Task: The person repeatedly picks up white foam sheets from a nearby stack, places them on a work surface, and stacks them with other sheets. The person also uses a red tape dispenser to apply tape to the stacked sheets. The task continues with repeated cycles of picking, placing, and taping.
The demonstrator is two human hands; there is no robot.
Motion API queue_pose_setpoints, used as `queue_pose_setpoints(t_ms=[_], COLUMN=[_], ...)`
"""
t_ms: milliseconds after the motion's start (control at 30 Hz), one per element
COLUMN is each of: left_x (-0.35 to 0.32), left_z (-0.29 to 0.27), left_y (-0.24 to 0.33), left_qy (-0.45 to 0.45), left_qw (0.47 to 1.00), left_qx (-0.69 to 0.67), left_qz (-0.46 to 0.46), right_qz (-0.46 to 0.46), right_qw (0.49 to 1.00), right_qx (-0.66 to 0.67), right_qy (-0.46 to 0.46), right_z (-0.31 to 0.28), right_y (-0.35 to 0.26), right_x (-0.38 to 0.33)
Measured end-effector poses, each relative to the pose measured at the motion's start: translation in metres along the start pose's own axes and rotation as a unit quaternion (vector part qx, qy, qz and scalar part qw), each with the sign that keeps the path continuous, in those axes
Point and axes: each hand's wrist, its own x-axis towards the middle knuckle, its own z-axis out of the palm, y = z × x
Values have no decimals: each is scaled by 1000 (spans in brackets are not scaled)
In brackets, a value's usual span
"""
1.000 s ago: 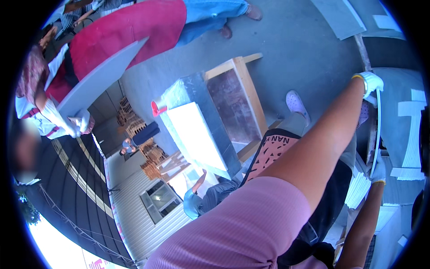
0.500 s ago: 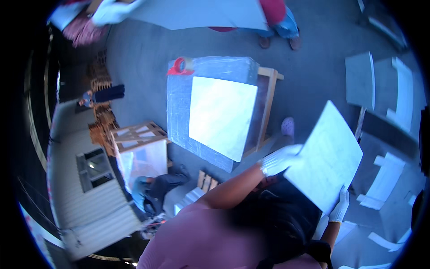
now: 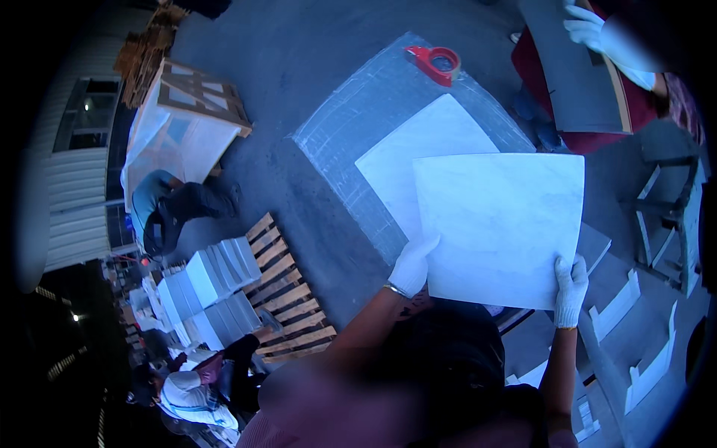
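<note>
Between my two gloved hands is a white square tile [image 3: 500, 231] with faint grey veining, held up in front of me. My left hand [image 3: 413, 265] grips its left edge, thumb on the face and fingers hidden behind. At the lower right edge my right hand [image 3: 571, 291] has its fingertips bent over the face. Beyond and partly behind it, a second white tile [image 3: 418, 149] lies on a plastic-wrapped block [image 3: 340, 127]. A red tape dispenser [image 3: 437, 64] with a roll of tape rests on the block's far end.
At the upper right, another person's gloved hand [image 3: 590, 33] holds a dark panel [image 3: 567, 67]. A wooden pallet [image 3: 280, 284] with stacked grey boxes [image 3: 216, 269] is on the left. Two people, one bent over [image 3: 179, 205], are beside a wooden crate [image 3: 198, 104]. White strips [image 3: 616, 306] lie at right.
My view has turned, and the tile has swung from my right side to in front of me, now overlapping the tile on the block. Both hands still hold it.
</note>
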Motion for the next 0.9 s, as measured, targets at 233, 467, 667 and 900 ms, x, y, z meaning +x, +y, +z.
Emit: queue_pose_setpoints(t_ms=[233, 467, 667, 900], left_x=[-3, -18, -12, -25], left_z=[-11, 10, 9, 29], left_y=[5, 40, 11, 27], left_qy=[156, 201, 136, 243], left_qw=[977, 967, 978, 940], left_qx=[-147, -157, -157, -237], left_qz=[-15, -26, -11, -28], right_qz=[-41, -80, 30, 106], right_qw=[987, 992, 979, 993], right_qx=[-125, -94, -137, 15], right_qy=[-89, 16, -147, -52], right_z=[45, 46, 40, 39], right_y=[-44, -40, -63, -52], right_x=[50, 60, 87, 74])
